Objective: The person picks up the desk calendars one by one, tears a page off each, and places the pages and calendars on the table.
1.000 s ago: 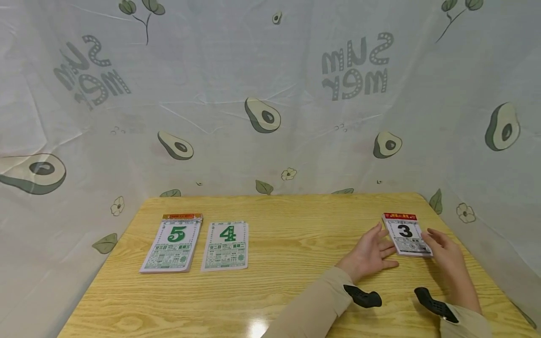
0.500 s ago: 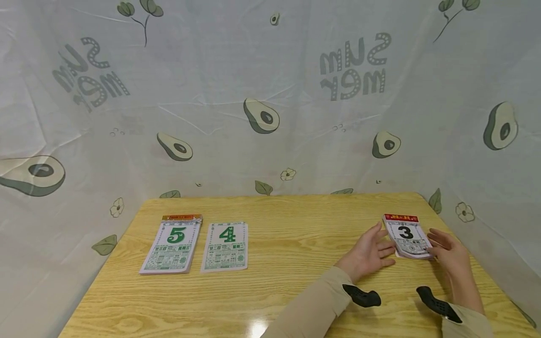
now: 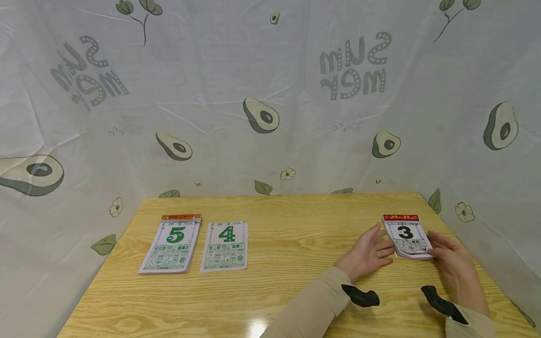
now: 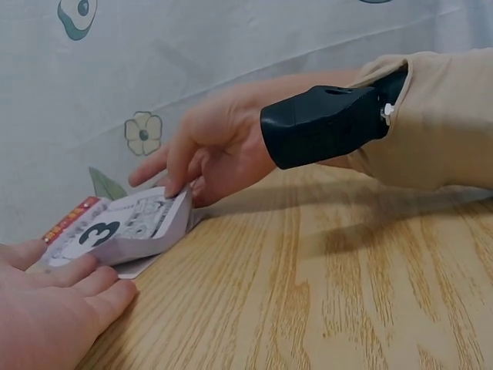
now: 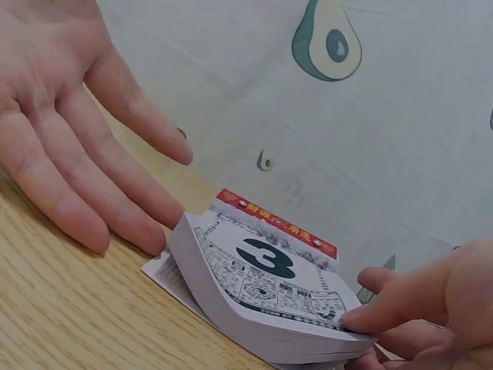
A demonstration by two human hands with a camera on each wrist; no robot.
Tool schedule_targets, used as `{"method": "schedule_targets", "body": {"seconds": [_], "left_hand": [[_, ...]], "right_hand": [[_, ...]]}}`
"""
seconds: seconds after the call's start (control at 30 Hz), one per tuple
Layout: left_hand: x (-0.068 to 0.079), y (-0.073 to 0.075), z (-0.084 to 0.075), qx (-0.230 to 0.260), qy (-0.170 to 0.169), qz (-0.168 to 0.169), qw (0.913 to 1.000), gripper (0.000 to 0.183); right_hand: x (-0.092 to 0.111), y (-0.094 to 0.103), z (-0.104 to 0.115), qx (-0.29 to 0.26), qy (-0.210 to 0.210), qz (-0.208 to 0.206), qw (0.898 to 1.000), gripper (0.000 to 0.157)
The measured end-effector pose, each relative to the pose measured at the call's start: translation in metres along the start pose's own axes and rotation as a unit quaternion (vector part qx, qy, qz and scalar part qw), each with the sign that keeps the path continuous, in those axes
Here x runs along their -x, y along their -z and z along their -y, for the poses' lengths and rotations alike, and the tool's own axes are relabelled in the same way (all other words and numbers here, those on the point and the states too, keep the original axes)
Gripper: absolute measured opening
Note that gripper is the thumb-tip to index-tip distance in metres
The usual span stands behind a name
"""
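A small tear-off calendar (image 3: 406, 234) with a red header and a black 3 lies near the table's right side. My right hand (image 3: 457, 263) pinches its lower right corner, thumb on the top page and fingers beneath. In the right wrist view the thick page block (image 5: 266, 270) is bent up at that corner, and a bottom sheet (image 5: 163, 276) still lies on the table under it. My left hand (image 3: 367, 252) is at the pad's left edge, palm turned toward it, fingers extended with the tips right at the pages.
On the left of the wooden table (image 3: 291, 281) lie a thicker calendar pad (image 3: 172, 244) with a green 5 and, beside it, a single sheet (image 3: 225, 246) with a green 4. An avocado-print curtain (image 3: 220, 75) hangs behind and along both sides.
My right hand has gone from touching the calendar's right edge to gripping its lower right corner, and the pages have come up there. My left hand has shifted barely, staying beside the pad.
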State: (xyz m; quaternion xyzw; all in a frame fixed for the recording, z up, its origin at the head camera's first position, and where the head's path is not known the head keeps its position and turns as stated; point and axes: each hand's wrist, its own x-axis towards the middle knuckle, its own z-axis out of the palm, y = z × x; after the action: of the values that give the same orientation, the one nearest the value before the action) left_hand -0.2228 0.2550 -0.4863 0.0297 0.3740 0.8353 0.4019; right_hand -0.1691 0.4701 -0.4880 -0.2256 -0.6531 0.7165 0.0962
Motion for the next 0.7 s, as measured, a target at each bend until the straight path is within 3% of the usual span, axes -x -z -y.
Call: {"method": "schedule_targets", "body": {"seconds": [0.2, 0.47, 0.7], "left_hand": [[0.000, 0.001, 0.000, -0.003, -0.002, 0.000, 1.0000, 0.080], [0.001, 0.000, -0.001, -0.005, -0.003, -0.004, 1.0000, 0.077], [0.002, -0.001, -0.001, -0.004, -0.004, -0.004, 1.0000, 0.074]], "right_hand": [[0.000, -0.003, 0.002, 0.020, -0.006, -0.022, 1.000, 0.068], [0.002, -0.012, 0.008, 0.098, -0.009, -0.080, 0.992, 0.054], [0.002, -0.014, 0.008, 0.082, 0.014, -0.091, 0.992, 0.050]]}}
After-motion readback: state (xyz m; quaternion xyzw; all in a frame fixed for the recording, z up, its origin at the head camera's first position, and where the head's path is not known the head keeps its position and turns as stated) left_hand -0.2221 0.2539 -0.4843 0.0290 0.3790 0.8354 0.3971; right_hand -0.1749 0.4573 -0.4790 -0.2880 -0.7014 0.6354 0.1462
